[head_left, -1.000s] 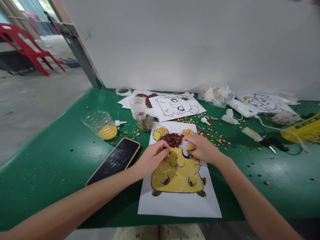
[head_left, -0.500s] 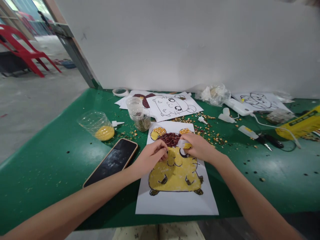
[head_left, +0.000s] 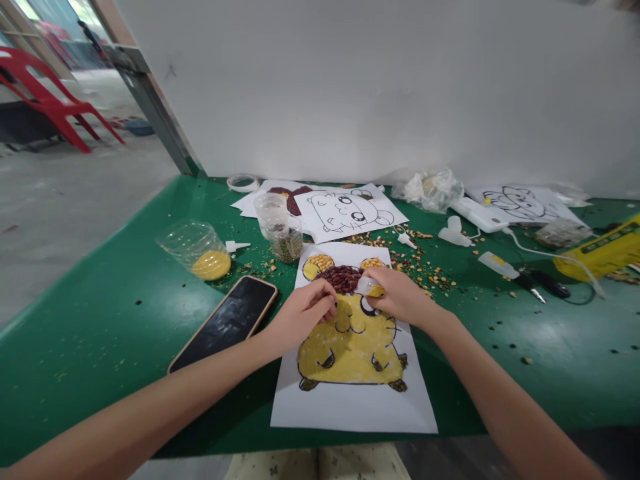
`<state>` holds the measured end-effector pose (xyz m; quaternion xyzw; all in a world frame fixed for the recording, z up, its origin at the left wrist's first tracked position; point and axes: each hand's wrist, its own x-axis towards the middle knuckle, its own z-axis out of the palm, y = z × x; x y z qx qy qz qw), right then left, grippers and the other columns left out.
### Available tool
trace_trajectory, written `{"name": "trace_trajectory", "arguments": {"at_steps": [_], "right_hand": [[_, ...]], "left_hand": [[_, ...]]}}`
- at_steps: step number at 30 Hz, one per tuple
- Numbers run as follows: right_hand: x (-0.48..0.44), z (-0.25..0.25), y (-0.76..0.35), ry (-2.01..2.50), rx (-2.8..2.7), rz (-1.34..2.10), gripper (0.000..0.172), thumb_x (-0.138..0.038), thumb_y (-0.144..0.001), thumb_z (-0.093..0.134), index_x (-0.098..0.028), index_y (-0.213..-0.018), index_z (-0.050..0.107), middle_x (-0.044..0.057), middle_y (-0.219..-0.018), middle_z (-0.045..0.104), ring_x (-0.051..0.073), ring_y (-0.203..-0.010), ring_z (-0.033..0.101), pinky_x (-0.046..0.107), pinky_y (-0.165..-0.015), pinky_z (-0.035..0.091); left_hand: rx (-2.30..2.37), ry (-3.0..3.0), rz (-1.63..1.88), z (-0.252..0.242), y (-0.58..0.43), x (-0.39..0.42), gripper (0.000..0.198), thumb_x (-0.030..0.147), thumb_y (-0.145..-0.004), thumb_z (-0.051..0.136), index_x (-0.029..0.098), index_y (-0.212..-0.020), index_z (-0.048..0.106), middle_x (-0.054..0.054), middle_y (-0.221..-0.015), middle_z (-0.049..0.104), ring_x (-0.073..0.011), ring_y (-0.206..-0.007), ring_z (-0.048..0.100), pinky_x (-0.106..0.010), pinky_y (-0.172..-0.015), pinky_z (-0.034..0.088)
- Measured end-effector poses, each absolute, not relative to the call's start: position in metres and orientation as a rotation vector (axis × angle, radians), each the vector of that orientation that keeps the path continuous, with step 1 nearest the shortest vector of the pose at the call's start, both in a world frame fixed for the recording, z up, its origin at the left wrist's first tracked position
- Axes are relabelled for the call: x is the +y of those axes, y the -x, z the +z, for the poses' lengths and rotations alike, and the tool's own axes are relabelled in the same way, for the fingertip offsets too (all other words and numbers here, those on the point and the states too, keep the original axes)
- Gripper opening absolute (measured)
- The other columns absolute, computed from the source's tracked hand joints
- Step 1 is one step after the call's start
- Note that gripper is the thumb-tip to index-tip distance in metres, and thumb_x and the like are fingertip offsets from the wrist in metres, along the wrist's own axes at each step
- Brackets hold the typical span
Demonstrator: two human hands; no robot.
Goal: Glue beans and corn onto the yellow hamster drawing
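A white sheet (head_left: 350,407) with a cartoon hamster picture (head_left: 350,340) lies before me, its body filled with yellow grain, its head top with dark red beans and its ears with corn kernels. My right hand (head_left: 400,297) is closed round a small glue bottle (head_left: 369,287), whose tip points at the hamster's face. My left hand (head_left: 305,313) rests on the picture's left side with fingers pinched together; what they hold is too small to see.
A phone (head_left: 225,323) lies left of the sheet. Further back are a tipped cup of yellow grain (head_left: 200,250), stacked cups with green beans (head_left: 283,233), outline drawings (head_left: 345,213), scattered seeds (head_left: 415,260), a tape roll (head_left: 243,182), a plastic bag (head_left: 430,190), bottles, a cable and a yellow tool (head_left: 600,253).
Both hands stay on the hamster picture with hardly any shift. The view has moved slightly as my head turned.
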<state>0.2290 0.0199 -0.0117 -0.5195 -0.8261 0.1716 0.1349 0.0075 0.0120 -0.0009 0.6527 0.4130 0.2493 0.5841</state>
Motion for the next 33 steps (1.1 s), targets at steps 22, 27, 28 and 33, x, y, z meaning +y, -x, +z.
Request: {"name": "trace_trajectory", "arguments": {"at_steps": [22,27,28,33], "right_hand": [[0.016,-0.005,-0.223,1.520,-2.458,0.508,0.021,-0.007,-0.070,0.049,-0.018,-0.088,0.046,0.005,-0.087,0.056,0.019,-0.083,0.050,0.027,-0.070,0.037],[0.017,-0.007,-0.225,1.510,-2.390,0.579,0.020,-0.009,-0.070,0.048,-0.019,-0.087,0.046,0.004,-0.084,0.056,0.018,-0.079,0.051,0.026,-0.067,0.035],[0.017,-0.007,-0.225,1.505,-2.379,0.594,0.019,-0.010,-0.071,0.048,-0.019,-0.087,0.046,0.004,-0.084,0.056,0.018,-0.079,0.051,0.026,-0.067,0.035],[0.017,-0.005,-0.226,1.504,-2.320,0.622,0.014,-0.014,-0.073,0.048,-0.020,-0.086,0.045,0.002,-0.080,0.056,0.017,-0.073,0.051,0.025,-0.064,0.034]], "left_hand": [[0.363,-2.730,0.389,-0.009,-0.005,-0.001,0.017,0.017,-0.086,0.039,0.016,-0.095,0.054,-0.010,-0.103,0.063,-0.0216,-0.104,0.052,-0.035,-0.090,0.038],[0.356,-2.733,0.383,-0.010,-0.007,-0.001,0.020,0.017,-0.087,0.039,0.015,-0.098,0.055,-0.011,-0.106,0.063,-0.0207,-0.102,0.055,-0.035,-0.092,0.039],[0.362,-2.729,0.380,-0.010,-0.007,-0.001,0.020,0.018,-0.087,0.038,0.015,-0.097,0.055,-0.011,-0.106,0.063,-0.0208,-0.102,0.056,-0.035,-0.091,0.040],[0.381,-2.710,0.362,-0.010,-0.008,0.000,0.021,0.019,-0.088,0.036,0.016,-0.096,0.056,-0.011,-0.108,0.064,-0.0210,-0.103,0.055,-0.034,-0.092,0.040]]}}
